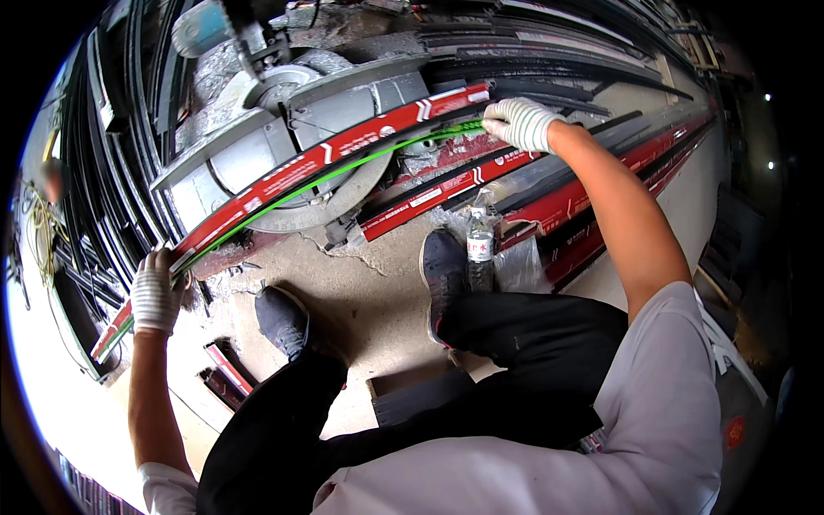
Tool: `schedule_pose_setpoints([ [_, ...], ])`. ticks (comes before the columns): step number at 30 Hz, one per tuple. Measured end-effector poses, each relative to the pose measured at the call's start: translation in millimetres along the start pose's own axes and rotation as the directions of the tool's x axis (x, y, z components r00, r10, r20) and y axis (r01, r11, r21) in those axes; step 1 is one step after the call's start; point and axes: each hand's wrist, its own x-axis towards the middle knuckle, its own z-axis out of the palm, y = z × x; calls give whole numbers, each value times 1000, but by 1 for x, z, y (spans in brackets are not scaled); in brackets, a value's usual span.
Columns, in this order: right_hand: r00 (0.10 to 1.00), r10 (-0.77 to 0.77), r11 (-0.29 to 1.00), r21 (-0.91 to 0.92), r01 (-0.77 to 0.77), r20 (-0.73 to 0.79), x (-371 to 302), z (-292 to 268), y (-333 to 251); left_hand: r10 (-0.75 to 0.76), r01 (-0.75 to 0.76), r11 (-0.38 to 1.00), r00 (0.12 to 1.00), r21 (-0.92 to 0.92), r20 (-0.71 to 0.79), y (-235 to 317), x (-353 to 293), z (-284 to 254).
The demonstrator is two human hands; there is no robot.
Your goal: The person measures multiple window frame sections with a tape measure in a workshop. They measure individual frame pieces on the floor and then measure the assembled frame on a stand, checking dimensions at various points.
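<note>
A long profile strip (335,153) with red printed film and a bright green edge stretches slantwise in front of me, over the grey metal bed (245,163) of a mitre saw. Near its lower left end, my left hand (156,296), in a white striped glove, is closed around it; the strip sticks out past that hand. My right hand (520,125), gloved alike, grips its upper right end with the fingertips. Part of the saw's round table (343,193) shows below the strip, and the blue saw head (202,31) is raised behind it.
Dark profiles (124,129) lie bundled at left, and more red-wrapped profiles (592,193) are stacked at right. A clear bottle (480,240) stands beside my right shoe (443,275). Short red offcuts (227,369) and a dark block (421,396) lie on the floor near my legs.
</note>
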Motion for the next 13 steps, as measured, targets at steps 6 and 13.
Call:
schedule_pose_setpoints([
  [6,991,125,985,117,-129,42,22,-8,20,-33,33,999,999,-24,22,-20,-5,1],
  [13,993,101,993,61,-97,-60,30,-12,32,83,-84,995,996,-51,-17,-19,15,-6],
])
